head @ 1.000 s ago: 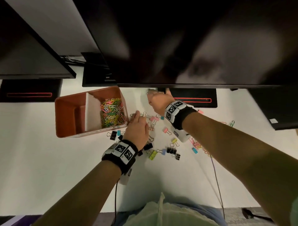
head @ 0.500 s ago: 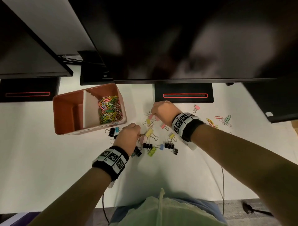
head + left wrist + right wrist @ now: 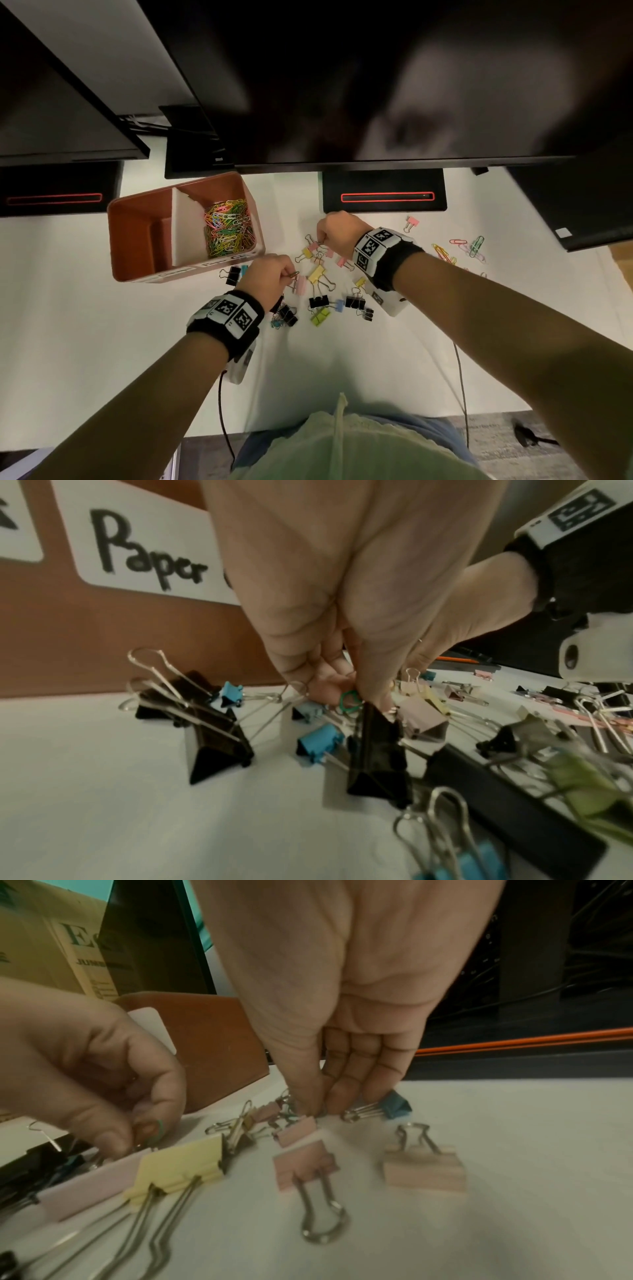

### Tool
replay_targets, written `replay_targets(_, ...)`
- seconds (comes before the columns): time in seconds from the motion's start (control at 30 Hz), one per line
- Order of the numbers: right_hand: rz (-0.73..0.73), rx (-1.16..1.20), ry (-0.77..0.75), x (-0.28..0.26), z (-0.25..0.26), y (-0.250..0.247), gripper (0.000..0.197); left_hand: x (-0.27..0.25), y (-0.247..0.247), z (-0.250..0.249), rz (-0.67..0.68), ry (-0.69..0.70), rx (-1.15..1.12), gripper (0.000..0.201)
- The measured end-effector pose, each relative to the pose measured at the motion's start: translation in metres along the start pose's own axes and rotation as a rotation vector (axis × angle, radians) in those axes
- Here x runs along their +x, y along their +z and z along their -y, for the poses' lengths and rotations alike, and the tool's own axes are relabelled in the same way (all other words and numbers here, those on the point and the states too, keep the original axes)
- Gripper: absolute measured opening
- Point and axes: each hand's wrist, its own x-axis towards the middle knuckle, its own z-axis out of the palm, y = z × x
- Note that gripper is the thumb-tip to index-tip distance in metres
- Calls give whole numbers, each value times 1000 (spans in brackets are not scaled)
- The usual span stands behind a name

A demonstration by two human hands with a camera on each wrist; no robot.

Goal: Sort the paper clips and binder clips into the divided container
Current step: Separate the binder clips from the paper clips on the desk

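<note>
Beside the container point(image 3: 144, 246), pink binder clip point(image 3: 301, 284) lies handle-leftward.

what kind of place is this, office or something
Most likely an office desk. Large dark monitors stand over a white desktop strewn with binder clips, beside an orange divided container holding coloured paper clips. The left hand and right hand pick among them.

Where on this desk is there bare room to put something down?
Bare white desk lies left of the left hand and in front of the orange container. Between the hands, the binder clips crowd it; loose paper clips lie farther right.
</note>
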Motion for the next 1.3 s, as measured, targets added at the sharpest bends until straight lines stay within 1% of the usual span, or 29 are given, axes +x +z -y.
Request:
replay_targets(0.1,-27,-2,-9,-3,-1,2,23,-5,-6,-3,-43,44,-14,11)
replay_targets(0.2,-36,5,-17,-7,-5,3,20,-18,-21,-12,-75,130,-59,12)
replay_targets(0.27,-50,23,-18,-13,-8,-3,18,-28,-38,-17,-138,171,-100,14)
replay_targets(0.33,-125,56,-49,-19,-4,-15,16,-38,-62,-20,-242,150,-140,14)
replay_targets(0.4,-245,93,-115,-23,11,-33,16,-46,-89,-16,-343,91,-151,15)
replay_targets(0.47,-341,125,-191,-23,36,-51,17,-49,-112,-5,-418,40,-171,18)
replay_targets(0.53,-393,135,-274,-17,67,-63,17,-47,-127,10,-470,-22,-208,20)
replay_targets(0.6,-394,134,-336,-9,97,-66,19,-42,-133,22,-482,-96,-195,28)
replay_targets(0.67,-328,118,-334,-2,117,-62,27,-41,-132,28,-435,-161,-160,37)
replay_targets(0.7,-291,108,-317,1,122,-58,32,-43,-131,29,-425,-163,-108,40)
replay_targets(0.77,-262,114,-293,2,122,-52,40,-52,-126,26,-457,-82,8,37)
replay_targets(0.87,-316,210,-329,-9,108,-47,37,-71,-117,12,-489,66,23,30)
replay_targets(0.93,-346,256,-342,-26,90,-45,30,-81,-105,1,-450,138,-4,28)
replay_targets(1.03,-380,242,-285,-56,46,-43,21,-83,-85,-16,-343,224,-82,25)
replay_targets(1.1,-400,223,-197,-81,8,-40,19,-77,-70,-31,-261,255,-85,25)
replay_targets(1.23,-390,162,69,-131,-78,-31,19,-55,-33,-80,-103,359,-79,24)
replay_targets(1.3,-375,162,194,-154,-118,-23,22,-40,-11,-108,-18,380,-60,27)
